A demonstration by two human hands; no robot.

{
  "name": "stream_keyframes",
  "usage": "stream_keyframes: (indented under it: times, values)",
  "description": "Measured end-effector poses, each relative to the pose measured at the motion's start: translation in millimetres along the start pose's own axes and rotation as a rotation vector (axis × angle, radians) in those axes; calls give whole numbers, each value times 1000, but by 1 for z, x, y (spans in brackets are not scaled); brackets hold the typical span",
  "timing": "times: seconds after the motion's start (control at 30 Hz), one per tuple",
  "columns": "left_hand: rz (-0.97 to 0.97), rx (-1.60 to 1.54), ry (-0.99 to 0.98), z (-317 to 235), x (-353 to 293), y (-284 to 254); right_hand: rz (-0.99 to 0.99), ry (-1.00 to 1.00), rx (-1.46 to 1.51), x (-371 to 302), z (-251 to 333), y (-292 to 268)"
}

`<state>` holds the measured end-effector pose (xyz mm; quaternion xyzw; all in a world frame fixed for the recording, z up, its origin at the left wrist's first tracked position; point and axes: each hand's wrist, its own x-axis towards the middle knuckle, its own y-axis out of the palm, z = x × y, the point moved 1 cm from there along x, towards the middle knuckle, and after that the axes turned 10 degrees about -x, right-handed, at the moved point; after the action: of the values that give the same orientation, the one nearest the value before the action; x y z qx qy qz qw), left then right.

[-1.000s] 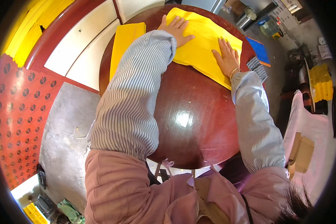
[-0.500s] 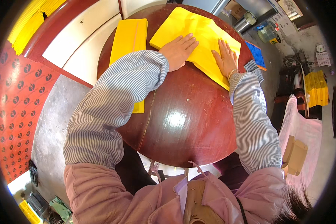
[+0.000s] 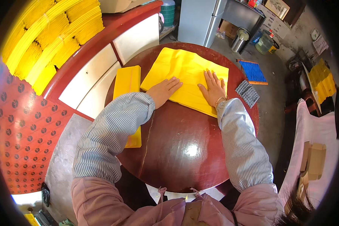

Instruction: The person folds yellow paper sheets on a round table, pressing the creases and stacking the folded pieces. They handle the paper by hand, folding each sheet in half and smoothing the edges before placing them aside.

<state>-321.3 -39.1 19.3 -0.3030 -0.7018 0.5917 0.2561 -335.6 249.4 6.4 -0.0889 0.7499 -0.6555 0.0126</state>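
Note:
A broad sheet of yellow folded material (image 3: pixel 184 67) lies on the far half of the round dark-red table (image 3: pixel 177 150); whether it is cloth or paper I cannot tell. My left hand (image 3: pixel 164 90) rests flat on its near left edge, fingers stretched out. Toward its right side my right hand (image 3: pixel 213 89) presses down flat, fingers spread and thumb apart. Left of the sheet lies a narrow folded yellow stack (image 3: pixel 126 82) with a thin pale stripe, partly covered by my left sleeve. Neither hand grips anything.
Grey egg-tray-like piece (image 3: pixel 247 93) sits at the table's right edge. Large stacks of yellow folded pieces (image 3: pixel 52 37) stand on a red-edged cabinet (image 3: pixel 98 71) at left. Beyond are a refrigerator (image 3: pixel 199 22), a metal bin (image 3: pixel 240 40) and a blue mat (image 3: pixel 253 71). An open cardboard box (image 3: pixel 316 162) lies at right.
The view has tilted up, showing more of the room's far side. Both hands stay flat on the yellow sheet, which now looks smoother and lies more squarely. The right-hand fingers have spread.

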Motion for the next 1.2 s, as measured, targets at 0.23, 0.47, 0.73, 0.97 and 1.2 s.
stream_keyframes:
  times: [0.23,0.47,0.73,0.97,1.2]
  values:
    - [-27,75,-48,3,-7,-9,-13,9,42,-3,1,-4]
    - [-40,197,-30,15,-10,-16,43,24,23,-4,3,-8]
    - [201,-35,-43,27,-12,-34,33,15,21,-4,2,-10]
    - [215,-539,-271,2,83,-65,46,19,27,-4,3,-9]
    - [33,-95,-465,2,135,-22,-2,6,13,-5,2,-5]
